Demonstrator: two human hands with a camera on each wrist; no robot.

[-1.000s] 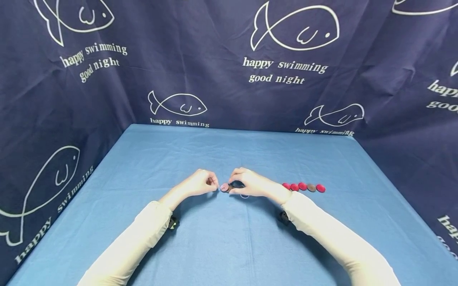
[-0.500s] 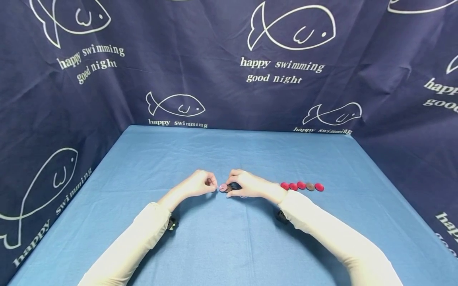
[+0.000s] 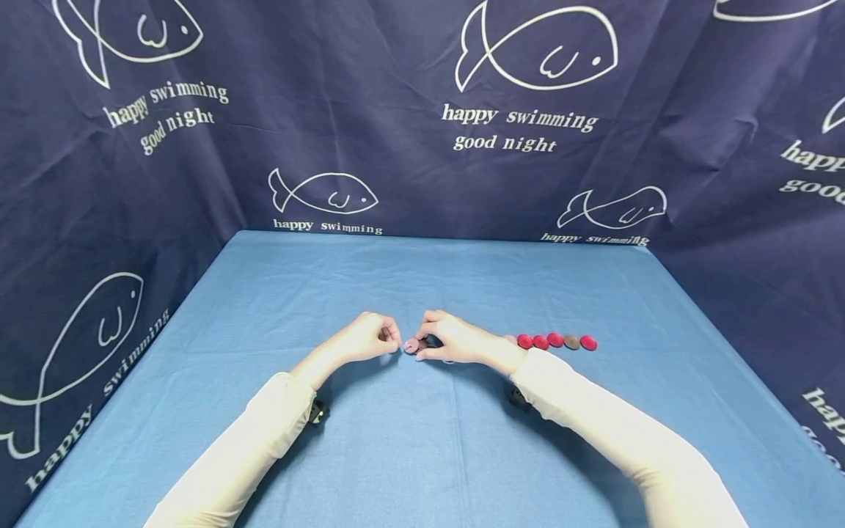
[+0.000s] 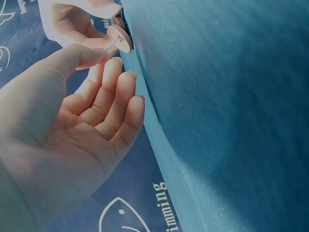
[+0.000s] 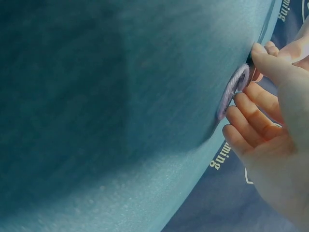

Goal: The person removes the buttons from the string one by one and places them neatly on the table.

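In the head view my left hand [image 3: 371,339] and right hand [image 3: 455,339] face each other above the middle of the table. My left thumb and forefinger pinch a lilac cord [image 4: 112,46] that runs to a pink button [image 4: 120,38]; the other fingers are loosely bent. Right behind the pink button sits a brown button [image 3: 423,345], which my right thumb and forefinger grip by its edge. A coil of lilac cord [image 5: 233,92] lies under my right hand on the cloth. My right fingers partly hide the brown button.
A row of several red buttons [image 3: 540,342] and a brown button [image 3: 571,342] lies to the right, with a pinkish one partly behind my right wrist. Blue cloth [image 3: 370,440] covers the table; a dark fish-print curtain [image 3: 409,132] hangs around it.
The head view has shifted slightly. My right hand has edged a little left toward my left hand, which keeps nearly the same pose. The row of buttons shows no rearrangement.
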